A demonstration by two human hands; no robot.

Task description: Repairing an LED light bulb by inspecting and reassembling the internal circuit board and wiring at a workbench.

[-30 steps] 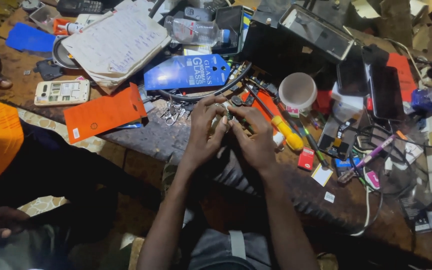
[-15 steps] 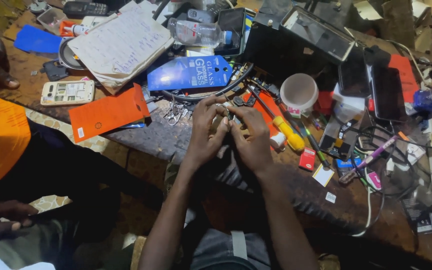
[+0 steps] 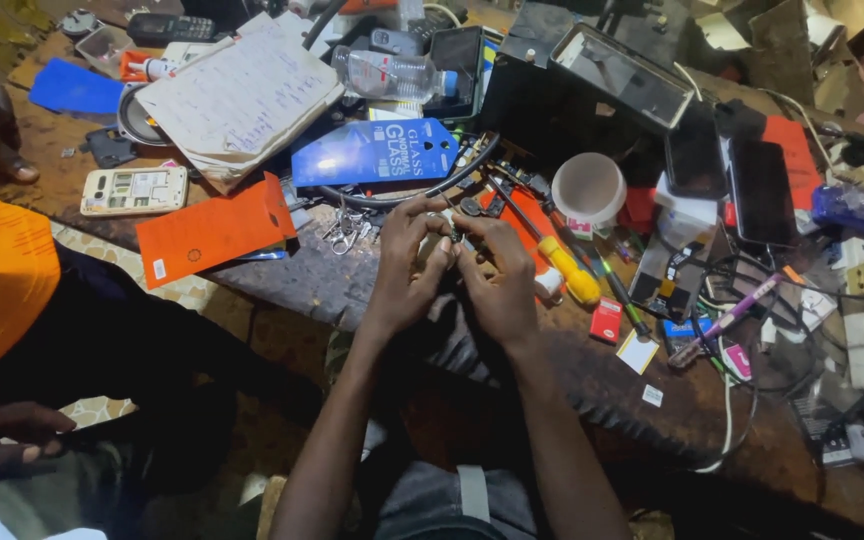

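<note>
A small dark part sits between both hands, just above the worktop edge. The left hand and right hand pinch it together with fingertips touching, equally near. Its shape is too small to tell.

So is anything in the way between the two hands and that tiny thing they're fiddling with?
No. The left hand and right hand meet above the edge of the workbench, fingertips pinching the small dark part directly. Nothing visible sits between them. The yellow-handled screwdriver lies off to the right.
</note>
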